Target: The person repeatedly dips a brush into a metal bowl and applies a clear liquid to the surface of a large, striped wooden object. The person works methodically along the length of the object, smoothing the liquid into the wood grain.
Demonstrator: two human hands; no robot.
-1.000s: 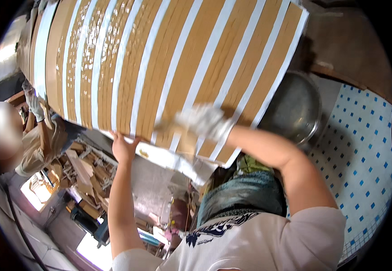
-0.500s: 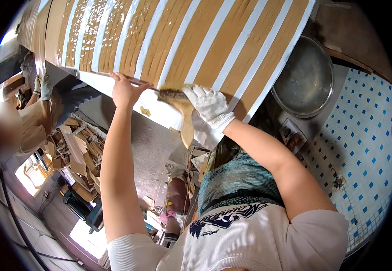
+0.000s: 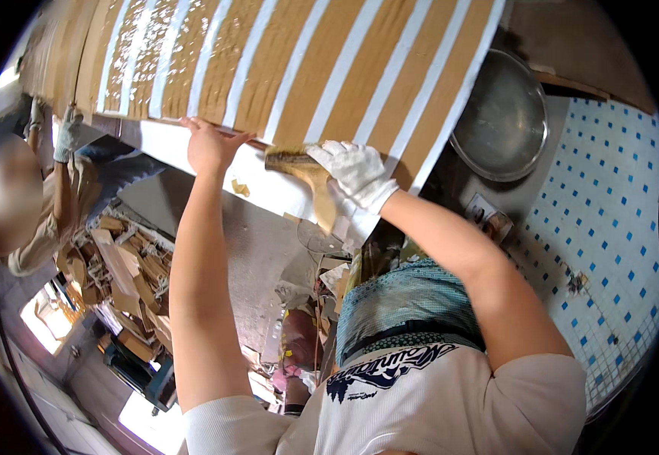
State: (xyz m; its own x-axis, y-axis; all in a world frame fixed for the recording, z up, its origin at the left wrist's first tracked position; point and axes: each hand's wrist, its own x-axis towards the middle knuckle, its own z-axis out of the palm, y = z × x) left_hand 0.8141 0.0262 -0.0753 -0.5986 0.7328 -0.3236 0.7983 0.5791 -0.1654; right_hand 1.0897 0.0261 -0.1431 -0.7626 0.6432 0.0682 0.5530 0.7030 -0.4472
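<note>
While her bare left hand (image 3: 210,144) is pressing flat on the striped cardboard sheet (image 3: 291,61), the gloved right hand (image 3: 356,173), at three o'clock from it, is closing its grip around a brush (image 3: 307,171). Judging by this, pasting is underway, calling next for another even stroke.

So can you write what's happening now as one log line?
left hand: bare, flat on striped cardboard sheet edge | right hand: white glove, gripping brush | metal bowl: beside sheet

Striped cardboard sheet (image 3: 284,68) on workbench (image 3: 269,189)
</note>
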